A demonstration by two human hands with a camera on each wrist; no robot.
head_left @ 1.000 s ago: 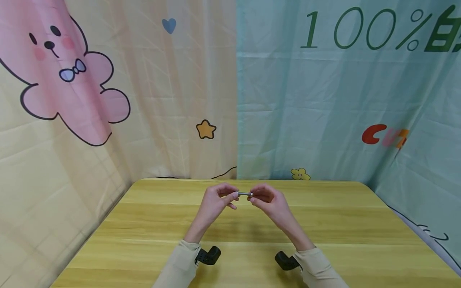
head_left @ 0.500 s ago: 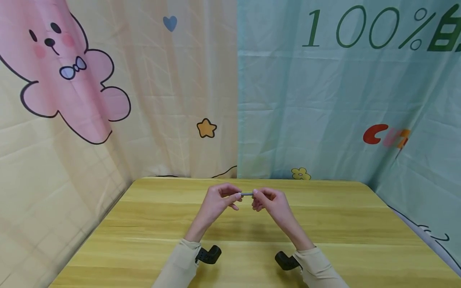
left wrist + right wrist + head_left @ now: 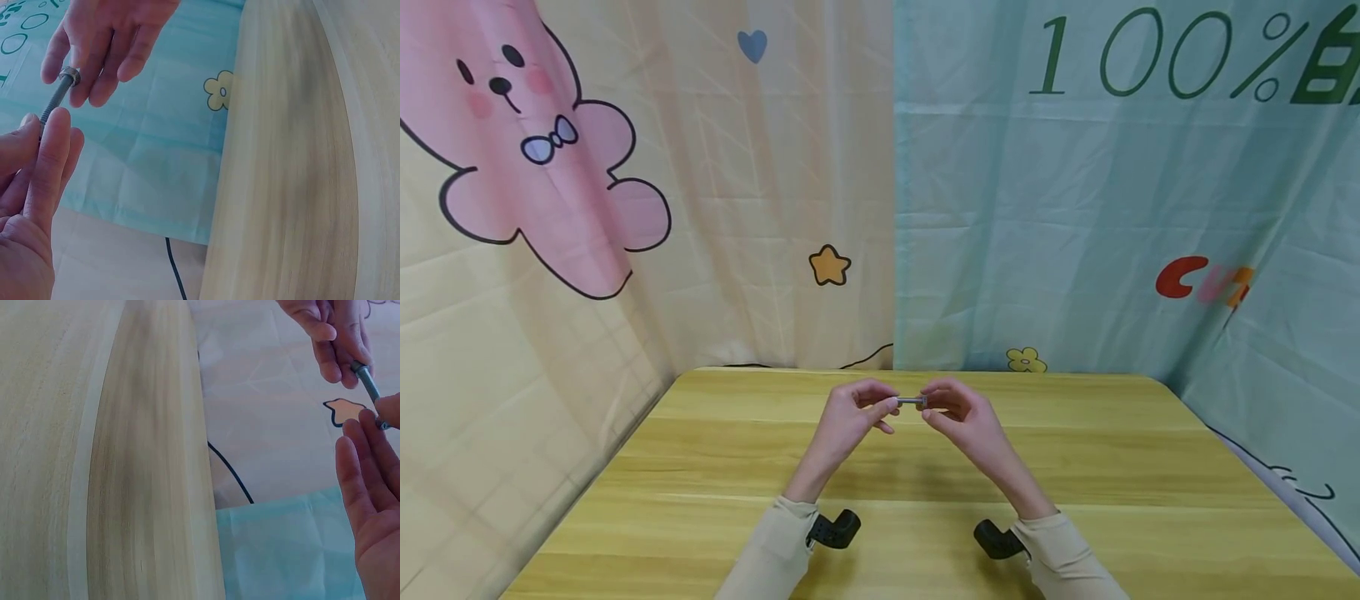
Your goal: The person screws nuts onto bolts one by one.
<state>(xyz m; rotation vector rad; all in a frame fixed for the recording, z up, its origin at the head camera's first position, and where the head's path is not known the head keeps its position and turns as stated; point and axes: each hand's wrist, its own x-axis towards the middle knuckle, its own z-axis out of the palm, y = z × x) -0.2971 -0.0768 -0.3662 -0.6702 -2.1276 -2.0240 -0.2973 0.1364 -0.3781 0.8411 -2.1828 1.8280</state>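
A grey metal bolt [image 3: 910, 401] is held level above the table, between both hands. My left hand [image 3: 854, 412] pinches its left end between thumb and fingers, partly hiding that end. Threads show along the shank in the left wrist view, and a nut [image 3: 70, 76] sits at the end by the right hand. My right hand [image 3: 964, 417] is around that nut, thumb below and fingers above, spread apart so the nut shows between them. In the right wrist view its thumb overlaps the bolt beside the nut [image 3: 382, 425].
A wood-grain table [image 3: 895, 542] lies beneath the hands, its far edge meeting printed curtains [image 3: 1037, 208] at the back and sides. Each sleeved wrist carries a black camera mount [image 3: 835, 530]. A dark cord [image 3: 175, 269] runs past the table edge in the left wrist view.
Half a second ago the right fingers were closed over the bolt's right end; now they are parted and the nut shows again. The left hand keeps its pinch, shifted slightly left.
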